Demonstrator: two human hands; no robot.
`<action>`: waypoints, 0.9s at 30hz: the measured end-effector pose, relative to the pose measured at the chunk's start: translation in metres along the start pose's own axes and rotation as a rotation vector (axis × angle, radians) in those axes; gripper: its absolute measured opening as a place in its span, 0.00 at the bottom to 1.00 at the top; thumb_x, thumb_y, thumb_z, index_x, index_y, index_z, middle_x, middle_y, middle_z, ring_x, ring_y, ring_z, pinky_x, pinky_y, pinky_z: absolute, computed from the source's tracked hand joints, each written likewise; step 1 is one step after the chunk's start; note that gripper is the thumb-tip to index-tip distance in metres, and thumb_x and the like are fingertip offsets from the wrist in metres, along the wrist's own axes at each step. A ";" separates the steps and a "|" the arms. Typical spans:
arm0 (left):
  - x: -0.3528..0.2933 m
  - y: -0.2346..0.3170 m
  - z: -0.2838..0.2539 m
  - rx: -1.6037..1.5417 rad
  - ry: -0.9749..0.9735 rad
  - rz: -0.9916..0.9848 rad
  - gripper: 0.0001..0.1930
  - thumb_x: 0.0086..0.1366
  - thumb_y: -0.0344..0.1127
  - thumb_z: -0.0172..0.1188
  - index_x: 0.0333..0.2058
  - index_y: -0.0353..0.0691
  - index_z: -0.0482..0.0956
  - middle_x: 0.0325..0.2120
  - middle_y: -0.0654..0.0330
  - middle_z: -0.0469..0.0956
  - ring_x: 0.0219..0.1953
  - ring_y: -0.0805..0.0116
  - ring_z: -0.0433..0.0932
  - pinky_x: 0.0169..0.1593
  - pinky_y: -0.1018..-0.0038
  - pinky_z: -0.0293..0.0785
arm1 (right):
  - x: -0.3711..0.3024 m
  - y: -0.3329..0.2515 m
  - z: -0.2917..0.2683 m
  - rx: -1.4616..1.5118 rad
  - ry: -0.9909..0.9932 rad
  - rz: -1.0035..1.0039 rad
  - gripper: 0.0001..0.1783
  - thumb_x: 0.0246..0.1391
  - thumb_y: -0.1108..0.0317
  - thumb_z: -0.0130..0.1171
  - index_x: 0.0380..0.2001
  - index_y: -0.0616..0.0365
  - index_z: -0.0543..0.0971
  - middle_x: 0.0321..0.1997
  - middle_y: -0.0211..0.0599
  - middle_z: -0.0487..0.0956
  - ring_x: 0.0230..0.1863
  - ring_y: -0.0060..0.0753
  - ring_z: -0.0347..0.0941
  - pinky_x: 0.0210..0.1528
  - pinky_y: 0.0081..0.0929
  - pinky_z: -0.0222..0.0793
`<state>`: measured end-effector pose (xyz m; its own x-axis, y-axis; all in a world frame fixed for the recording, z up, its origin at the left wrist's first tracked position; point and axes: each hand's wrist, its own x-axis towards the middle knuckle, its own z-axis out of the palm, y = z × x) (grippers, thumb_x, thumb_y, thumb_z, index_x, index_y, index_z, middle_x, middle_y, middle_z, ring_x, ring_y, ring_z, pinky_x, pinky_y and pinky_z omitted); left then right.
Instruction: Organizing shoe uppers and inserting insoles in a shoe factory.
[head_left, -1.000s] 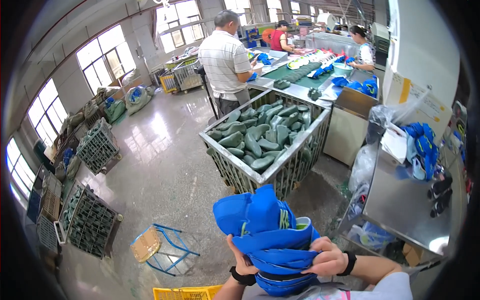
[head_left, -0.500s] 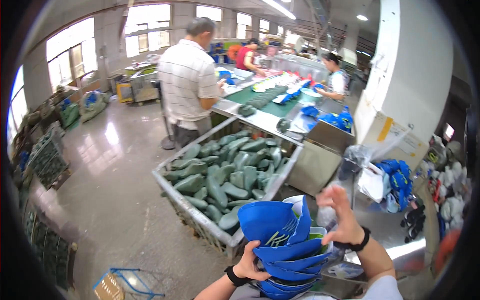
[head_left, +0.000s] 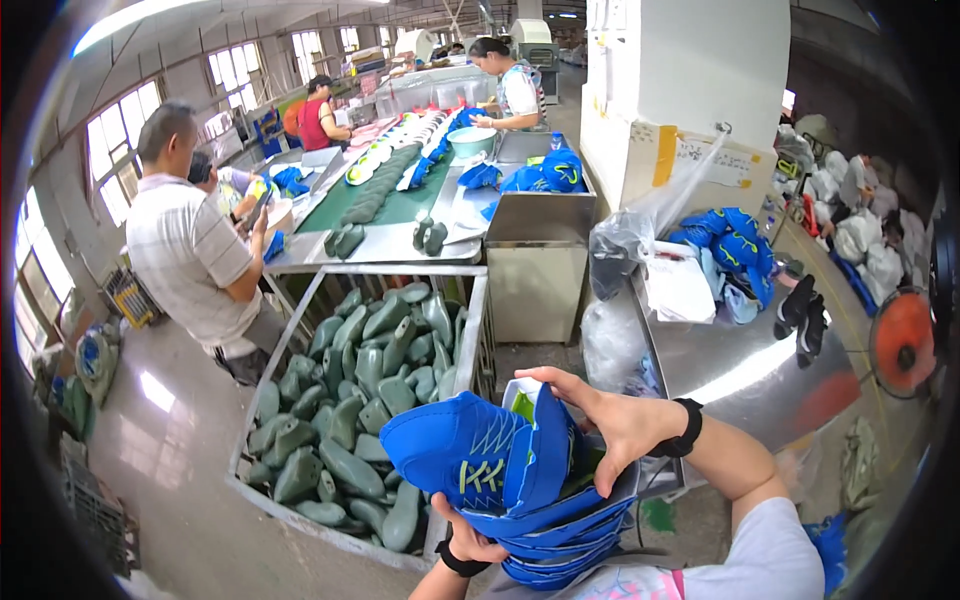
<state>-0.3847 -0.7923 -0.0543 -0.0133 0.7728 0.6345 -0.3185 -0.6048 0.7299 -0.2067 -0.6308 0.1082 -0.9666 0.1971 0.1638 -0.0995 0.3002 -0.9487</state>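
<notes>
A stack of blue shoe uppers (head_left: 560, 545), nested one in another, is held against my front. On top lies a blue upper (head_left: 450, 440) with pale yellow-green lacing marks and a green lining, its toe pointing left. My left hand (head_left: 465, 540) grips the stack from the left side, thumb pressed on the blue material. Around the raised heel edge of the top uppers curls my right hand (head_left: 625, 425), fingers on the rim and thumb lower down. Both wrists wear black bands. The bottom of the stack is partly cut off by the lower edge.
Ahead-left stands a metal cage cart (head_left: 478, 320) full of green shoe lasts (head_left: 370, 370). Beyond it, a green conveyor (head_left: 320, 213) carries lasts and shoe parts, with several people around it. A metal table (head_left: 725, 405) and an orange fan (head_left: 902, 343) are at right.
My view has swung right, so the cart and conveyor sit further left. My right hand, raised with fingers spread before, has come down onto the heel edge of the uppers. The stack tilts further left.
</notes>
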 end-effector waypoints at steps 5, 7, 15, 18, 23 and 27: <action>0.068 -0.036 0.007 0.095 -0.019 0.050 0.61 0.43 0.25 0.64 0.57 0.71 0.19 0.60 0.48 0.43 0.60 0.50 0.52 0.58 0.57 0.54 | -0.029 0.024 -0.062 -0.071 0.126 -0.158 0.35 0.31 0.62 0.72 0.42 0.55 0.63 0.58 0.48 0.52 0.59 0.46 0.52 0.58 0.37 0.50; 0.090 -0.052 0.009 0.121 -0.046 0.022 0.61 0.43 0.25 0.63 0.57 0.71 0.19 0.60 0.47 0.42 0.60 0.50 0.52 0.58 0.57 0.54 | -0.038 0.034 -0.089 -0.060 0.126 -0.192 0.25 0.33 0.64 0.71 0.32 0.56 0.67 0.58 0.48 0.52 0.58 0.46 0.52 0.57 0.36 0.51; 0.147 -0.124 -0.010 0.009 -0.038 -0.194 0.48 0.41 0.22 0.65 0.57 0.49 0.42 0.51 0.49 0.60 0.53 0.58 0.62 0.56 0.62 0.58 | -0.033 0.076 -0.172 -0.076 0.235 -0.168 0.37 0.45 0.49 0.60 0.52 0.57 0.57 0.61 0.45 0.53 0.61 0.42 0.51 0.59 0.36 0.50; 0.179 -0.136 -0.019 0.049 0.031 -0.156 0.46 0.41 0.22 0.65 0.55 0.46 0.44 0.49 0.51 0.61 0.52 0.61 0.63 0.54 0.63 0.60 | -0.023 0.087 -0.203 -0.155 0.209 0.012 0.43 0.48 0.42 0.53 0.58 0.59 0.51 0.60 0.46 0.55 0.58 0.42 0.57 0.57 0.36 0.55; 0.217 -0.178 -0.061 0.053 0.286 -0.089 0.46 0.45 0.26 0.62 0.58 0.47 0.41 0.53 0.49 0.57 0.54 0.60 0.61 0.56 0.63 0.58 | 0.010 0.130 -0.256 -0.178 0.396 -0.021 0.41 0.53 0.45 0.49 0.60 0.59 0.48 0.58 0.46 0.59 0.55 0.37 0.62 0.49 0.27 0.64; 0.231 -0.211 -0.104 0.147 0.706 -0.198 0.50 0.47 0.42 0.61 0.62 0.48 0.36 0.59 0.48 0.46 0.60 0.56 0.51 0.60 0.66 0.50 | 0.015 0.229 -0.321 -0.126 0.014 0.384 0.39 0.53 0.49 0.51 0.60 0.60 0.50 0.57 0.44 0.61 0.54 0.32 0.62 0.50 0.26 0.62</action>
<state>-0.4194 -0.4664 -0.0885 -0.5904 0.7794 0.2096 -0.2488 -0.4227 0.8714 -0.1677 -0.2594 -0.0194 -0.9245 0.3297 -0.1915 0.2987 0.3143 -0.9011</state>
